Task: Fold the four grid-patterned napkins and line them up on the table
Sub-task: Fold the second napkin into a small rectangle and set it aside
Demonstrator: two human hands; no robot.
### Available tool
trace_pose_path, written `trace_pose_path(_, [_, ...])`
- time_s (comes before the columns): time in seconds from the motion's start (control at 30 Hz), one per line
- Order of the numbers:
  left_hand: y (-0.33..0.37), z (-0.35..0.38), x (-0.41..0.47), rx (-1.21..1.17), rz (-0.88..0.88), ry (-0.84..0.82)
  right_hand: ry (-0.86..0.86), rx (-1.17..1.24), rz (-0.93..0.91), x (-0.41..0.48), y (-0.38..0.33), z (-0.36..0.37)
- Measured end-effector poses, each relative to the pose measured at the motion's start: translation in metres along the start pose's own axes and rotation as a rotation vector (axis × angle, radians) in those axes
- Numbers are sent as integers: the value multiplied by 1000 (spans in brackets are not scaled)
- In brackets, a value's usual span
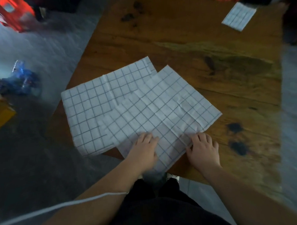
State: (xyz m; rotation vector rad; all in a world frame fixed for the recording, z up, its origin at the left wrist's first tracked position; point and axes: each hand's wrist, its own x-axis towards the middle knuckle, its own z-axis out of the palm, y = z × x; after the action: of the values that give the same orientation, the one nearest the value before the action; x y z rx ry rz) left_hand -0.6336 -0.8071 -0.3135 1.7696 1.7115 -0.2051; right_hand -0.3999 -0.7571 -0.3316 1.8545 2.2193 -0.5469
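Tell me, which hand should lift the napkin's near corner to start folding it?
Probably the right hand. Its fingers rest on the top napkin right at its near edge, while the left hand lies flat further in, well placed to pin the cloth down.

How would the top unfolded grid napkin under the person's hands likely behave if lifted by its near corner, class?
Probably floppy: the top napkin lies flat on the wooden table with soft creases, and its near corner droops over the edge. Likely light, being thin cloth. It may drag the napkin beneath, since they overlap. Both the left hand and right hand rest on it.
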Motion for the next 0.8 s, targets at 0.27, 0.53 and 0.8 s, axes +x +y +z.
trace_pose_path(0.27, [84, 23, 42, 124, 37, -121, 7, 29, 118, -11, 103, -11])
trace_pose_path(0.53, [126, 25, 59, 115, 66, -99, -16, 197, -59, -13, 112, -5])
trace_pose_path(0.8, [80, -16, 79, 86, 230, 335, 40, 182, 30, 8, 107, -9])
